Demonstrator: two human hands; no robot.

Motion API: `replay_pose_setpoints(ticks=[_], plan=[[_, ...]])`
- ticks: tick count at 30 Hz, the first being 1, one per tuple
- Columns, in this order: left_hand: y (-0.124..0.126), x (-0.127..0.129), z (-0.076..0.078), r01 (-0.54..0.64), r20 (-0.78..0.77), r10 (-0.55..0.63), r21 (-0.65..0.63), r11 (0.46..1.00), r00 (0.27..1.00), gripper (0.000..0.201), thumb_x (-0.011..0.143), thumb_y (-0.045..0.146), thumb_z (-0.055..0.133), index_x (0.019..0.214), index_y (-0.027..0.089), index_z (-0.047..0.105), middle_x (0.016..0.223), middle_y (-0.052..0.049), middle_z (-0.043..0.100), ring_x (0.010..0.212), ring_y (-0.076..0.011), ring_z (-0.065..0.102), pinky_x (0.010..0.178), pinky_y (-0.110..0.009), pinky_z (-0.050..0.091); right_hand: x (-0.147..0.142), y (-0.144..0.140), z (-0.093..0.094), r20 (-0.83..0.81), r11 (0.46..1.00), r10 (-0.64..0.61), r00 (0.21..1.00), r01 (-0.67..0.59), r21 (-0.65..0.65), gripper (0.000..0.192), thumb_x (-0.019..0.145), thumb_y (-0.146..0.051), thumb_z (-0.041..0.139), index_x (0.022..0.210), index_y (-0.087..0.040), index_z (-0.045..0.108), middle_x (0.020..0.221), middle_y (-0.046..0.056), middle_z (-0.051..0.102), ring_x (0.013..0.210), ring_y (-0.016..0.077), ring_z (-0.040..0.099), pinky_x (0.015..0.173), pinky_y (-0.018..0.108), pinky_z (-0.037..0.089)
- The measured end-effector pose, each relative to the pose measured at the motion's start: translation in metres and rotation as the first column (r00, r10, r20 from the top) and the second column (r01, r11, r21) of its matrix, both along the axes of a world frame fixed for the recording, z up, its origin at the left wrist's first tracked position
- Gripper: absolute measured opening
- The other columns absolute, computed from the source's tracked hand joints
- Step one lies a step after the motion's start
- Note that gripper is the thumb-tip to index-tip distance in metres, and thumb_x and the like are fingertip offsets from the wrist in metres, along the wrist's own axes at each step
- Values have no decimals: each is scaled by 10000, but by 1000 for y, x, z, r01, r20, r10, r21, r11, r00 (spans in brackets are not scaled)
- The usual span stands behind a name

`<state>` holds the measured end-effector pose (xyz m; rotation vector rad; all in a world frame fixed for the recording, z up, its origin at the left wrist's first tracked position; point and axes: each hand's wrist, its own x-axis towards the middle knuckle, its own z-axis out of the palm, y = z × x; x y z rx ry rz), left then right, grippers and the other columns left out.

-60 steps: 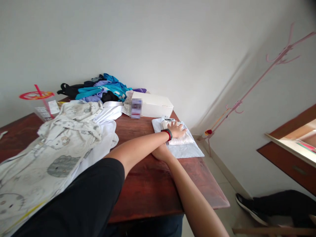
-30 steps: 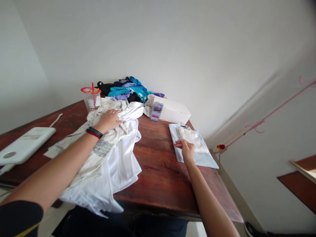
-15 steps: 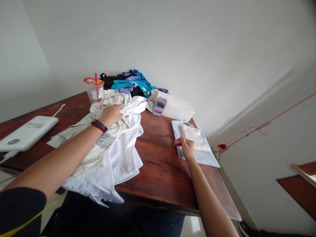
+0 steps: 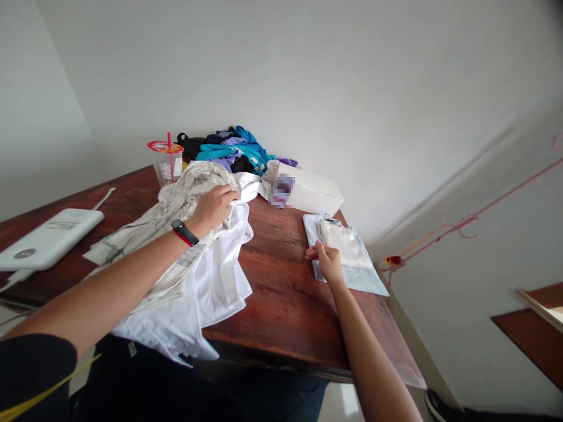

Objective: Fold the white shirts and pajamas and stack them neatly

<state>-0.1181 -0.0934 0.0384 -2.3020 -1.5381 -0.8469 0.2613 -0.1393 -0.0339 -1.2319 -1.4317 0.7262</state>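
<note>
The left hand (image 4: 214,206) clenches a printed garment (image 4: 176,205) bunched over a white shirt (image 4: 215,281) beneath it. The right hand (image 4: 328,262) rests loosely, fingers released, on the near edge of folded clothes (image 4: 347,252) on the desk (image 4: 281,293); a white box (image 4: 308,190) lies beyond.

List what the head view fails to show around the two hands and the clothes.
- White box: label blurred out.
- Left hand: fingertips buried in the printed garment.
- White shirt: lower part hangs past the table edge.
- Right hand: palm hidden on the folded stack.
</note>
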Motion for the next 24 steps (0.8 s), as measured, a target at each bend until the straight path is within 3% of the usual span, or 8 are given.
replay_pose_setpoints(ticks=[5,12,15,17,20,24], plan=[[1,5,-6,177,-31,-176,37,983,984,332,929,16,457,1055,193,708,1069,-57,637,1074,-201,534,915,-318,427,-1,-1,0,9,1000,3,1000,-3,-17,616,878,-725,611,586,-196,732,720,114,768,590,222,715,596,342,595],[-3,10,-2,49,13,-51,126,991,999,271,958,117,520,1139,192,708,1359,-99,564,1263,-273,443,1092,-435,306,-1,-1,1,12,999,10,1000,-10,-35,617,863,-739,617,595,-194,729,720,116,764,581,222,710,589,344,587],[0,6,-6,-34,35,34,16,999,999,442,896,122,597,1337,149,616,1395,-145,553,1250,-298,478,1084,-453,303,0,0,1,15,999,24,1000,-24,-40,615,859,-739,623,599,-193,734,713,112,759,579,220,711,588,340,585],[5,0,-12,-37,20,40,-120,992,999,477,856,129,638,1333,127,626,1310,-154,621,1168,-300,533,1025,-431,340,0,0,0,11,998,31,999,-31,-48,619,853,-746,625,599,-192,736,708,111,757,576,220,711,586,340,586],[16,-10,-20,58,-15,-64,-256,965,998,358,816,188,720,1172,151,727,1149,-99,723,1063,-262,585,966,-360,359,-1,1,-1,9,998,41,999,-40,-56,621,851,-752,625,600,-194,736,701,107,755,571,217,708,584,338,588],[22,-15,-24,171,-19,-185,-303,938,983,307,856,318,736,1136,196,768,1122,-47,760,1002,-214,593,947,-306,337,-1,2,-3,13,996,62,998,-61,-68,611,851,-749,633,610,-198,740,709,101,756,577,212,705,588,336,593]])
